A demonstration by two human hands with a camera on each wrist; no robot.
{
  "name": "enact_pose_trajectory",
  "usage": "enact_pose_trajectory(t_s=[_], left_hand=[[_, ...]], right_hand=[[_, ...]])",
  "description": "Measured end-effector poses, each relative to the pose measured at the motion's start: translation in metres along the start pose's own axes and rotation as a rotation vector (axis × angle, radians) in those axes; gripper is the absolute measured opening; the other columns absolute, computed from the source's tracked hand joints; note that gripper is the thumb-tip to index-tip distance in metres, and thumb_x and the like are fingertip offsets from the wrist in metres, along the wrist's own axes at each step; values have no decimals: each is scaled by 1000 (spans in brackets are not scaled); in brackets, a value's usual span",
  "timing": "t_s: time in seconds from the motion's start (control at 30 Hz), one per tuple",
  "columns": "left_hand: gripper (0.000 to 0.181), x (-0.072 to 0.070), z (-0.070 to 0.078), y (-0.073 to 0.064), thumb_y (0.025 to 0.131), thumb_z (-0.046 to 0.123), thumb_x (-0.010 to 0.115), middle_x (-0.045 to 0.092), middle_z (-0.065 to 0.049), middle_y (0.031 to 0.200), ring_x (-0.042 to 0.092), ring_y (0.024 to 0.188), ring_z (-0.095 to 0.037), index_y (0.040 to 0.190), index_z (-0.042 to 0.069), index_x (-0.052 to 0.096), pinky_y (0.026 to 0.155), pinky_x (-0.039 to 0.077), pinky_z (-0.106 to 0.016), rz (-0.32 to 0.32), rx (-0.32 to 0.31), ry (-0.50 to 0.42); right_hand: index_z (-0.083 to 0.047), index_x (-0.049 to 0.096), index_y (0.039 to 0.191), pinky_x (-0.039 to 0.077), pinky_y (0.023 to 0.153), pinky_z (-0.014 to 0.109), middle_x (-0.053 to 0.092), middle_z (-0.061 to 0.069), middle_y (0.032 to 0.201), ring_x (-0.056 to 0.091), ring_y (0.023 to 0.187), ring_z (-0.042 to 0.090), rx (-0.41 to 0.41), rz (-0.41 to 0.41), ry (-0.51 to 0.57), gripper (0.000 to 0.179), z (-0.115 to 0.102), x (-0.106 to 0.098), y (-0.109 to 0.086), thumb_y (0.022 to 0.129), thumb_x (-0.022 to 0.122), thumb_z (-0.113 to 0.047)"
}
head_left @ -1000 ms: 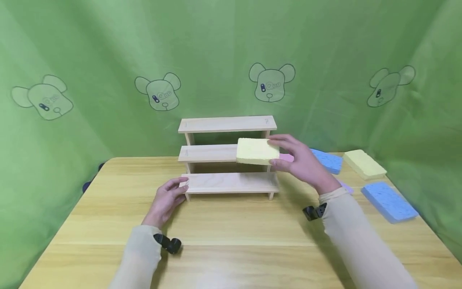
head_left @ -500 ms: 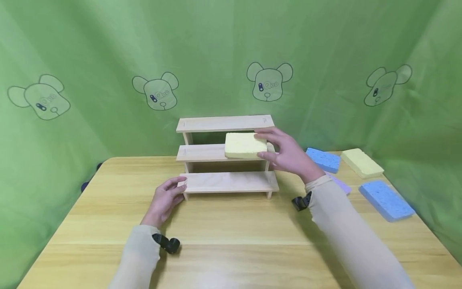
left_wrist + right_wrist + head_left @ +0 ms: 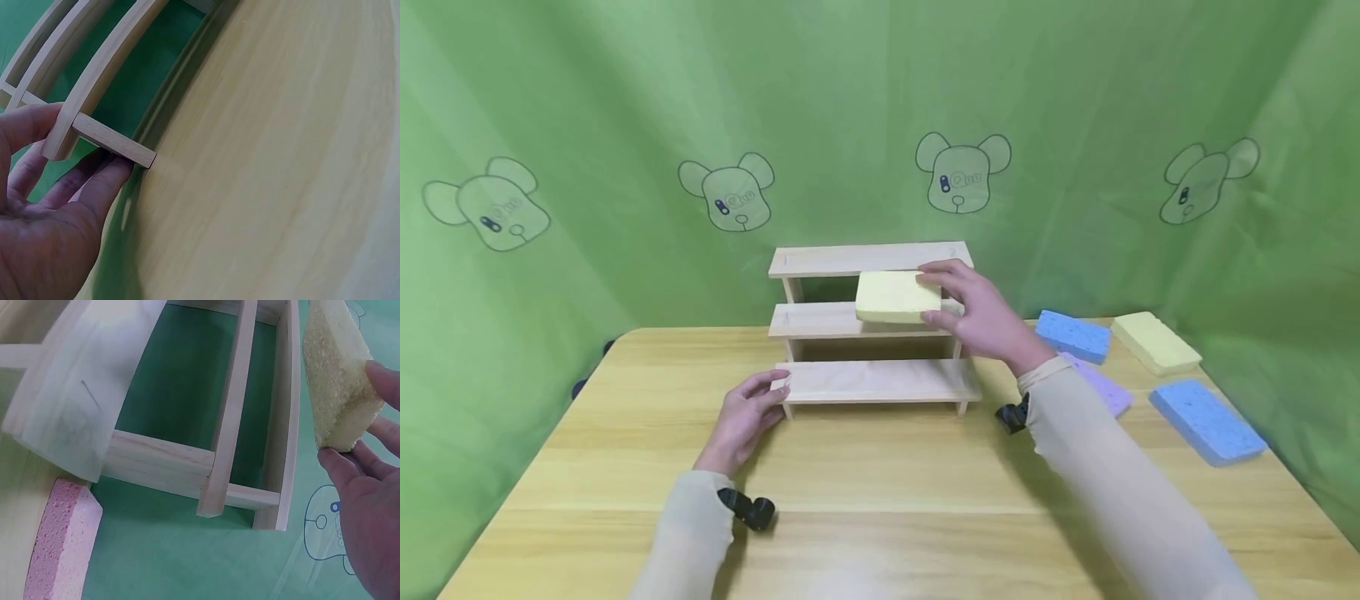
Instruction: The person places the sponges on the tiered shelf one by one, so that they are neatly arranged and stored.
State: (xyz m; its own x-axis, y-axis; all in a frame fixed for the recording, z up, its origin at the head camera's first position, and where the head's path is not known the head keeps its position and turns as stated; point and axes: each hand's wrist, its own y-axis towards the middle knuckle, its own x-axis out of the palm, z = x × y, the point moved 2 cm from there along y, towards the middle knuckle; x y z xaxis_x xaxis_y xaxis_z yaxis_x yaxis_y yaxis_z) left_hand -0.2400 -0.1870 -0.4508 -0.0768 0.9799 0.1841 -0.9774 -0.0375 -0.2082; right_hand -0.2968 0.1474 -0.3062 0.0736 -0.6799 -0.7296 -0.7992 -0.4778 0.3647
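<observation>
A three-tier wooden step shelf stands at the back middle of the table. At its left end my left hand grips the lowest board; in the left wrist view the fingers lie against the leg below that board. My right hand pinches a yellow sponge by its right end, thumb below and fingers above. From the head, the sponge overlaps the middle board and hangs just under the front edge of the top one. The right wrist view shows the sponge held apart from the shelf.
Right of the shelf lie two blue sponges, a purple sponge and another yellow sponge. A pink sponge sits beside the shelf, hidden by the right arm from the head. A green curtain hangs close behind.
My right hand has carried the yellow sponge leftward and slightly up, from the shelf's right end toward its middle. The left hand has kept its place on the lowest board.
</observation>
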Motion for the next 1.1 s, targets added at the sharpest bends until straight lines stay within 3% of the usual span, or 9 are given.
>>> enact_pose_trajectory(t_s=[0.27,0.43,0.8,1.1], left_hand=[[43,-1,2,0,91,-1,64,41,-12,149,49,124,-30,133,-1,55,102,47,-40,-10,-11,-8],[42,-1,3,0,90,0,65,30,-14,156,39,135,-30,132,-2,55,105,44,-43,-17,-2,2],[43,-3,4,3,90,1,65,24,-14,159,29,142,-28,132,-2,55,108,40,-44,-20,4,11],[42,-2,3,1,90,0,66,27,-12,158,36,138,-28,131,-2,56,105,44,-42,-21,2,-7]], right_hand=[[-8,52,141,33,111,53,40,1,148,40,134,32,20,12,57,55,-7,1,13,89,72,-16],[-8,53,140,29,114,49,41,0,148,38,135,30,20,22,90,54,-11,5,21,89,72,-15],[-6,55,137,27,116,42,41,1,148,38,135,28,16,18,123,51,-13,13,46,89,71,-12],[-6,55,137,30,115,37,42,2,145,41,134,30,33,7,169,50,-12,15,61,90,71,-12]])
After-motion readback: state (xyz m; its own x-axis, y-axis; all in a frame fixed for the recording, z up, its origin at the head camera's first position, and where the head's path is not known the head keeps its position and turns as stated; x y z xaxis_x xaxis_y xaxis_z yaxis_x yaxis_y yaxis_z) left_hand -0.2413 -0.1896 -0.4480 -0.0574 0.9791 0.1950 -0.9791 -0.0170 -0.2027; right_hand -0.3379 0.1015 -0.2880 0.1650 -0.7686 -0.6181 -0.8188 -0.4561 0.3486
